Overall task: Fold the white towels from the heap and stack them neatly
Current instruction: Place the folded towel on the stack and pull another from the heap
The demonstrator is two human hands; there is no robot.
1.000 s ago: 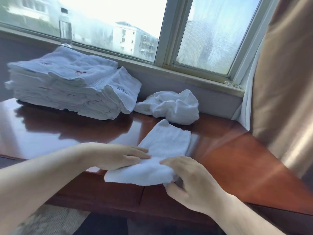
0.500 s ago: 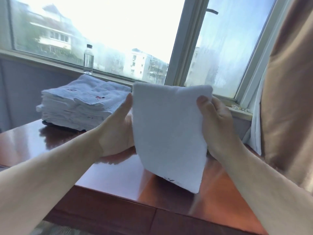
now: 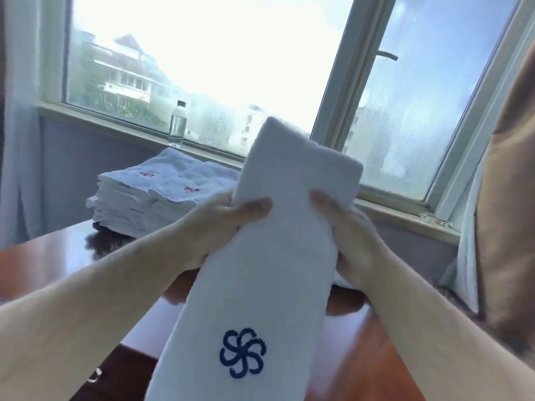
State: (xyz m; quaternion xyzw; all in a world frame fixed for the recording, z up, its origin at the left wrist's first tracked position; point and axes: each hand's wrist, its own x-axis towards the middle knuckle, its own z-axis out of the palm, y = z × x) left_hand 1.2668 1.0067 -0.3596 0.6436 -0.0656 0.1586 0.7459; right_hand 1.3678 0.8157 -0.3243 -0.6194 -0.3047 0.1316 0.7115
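Observation:
I hold a folded white towel up in the air in front of me, its upper end bent over and a blue pinwheel logo near its lower end. My left hand grips its left edge with the thumb on the front. My right hand grips the right edge the same way. A stack of folded white towels with small red marks sits on the wooden table at the back left. The loose heap is hidden behind the held towel.
A clear water bottle stands on the window sill behind the stack. A brown curtain hangs at the right, with a white one beside it. The window frame runs behind the towel.
The towel went from lying on the table under both hands to being lifted, and it is now folded narrower and held closer, with the blue logo facing me.

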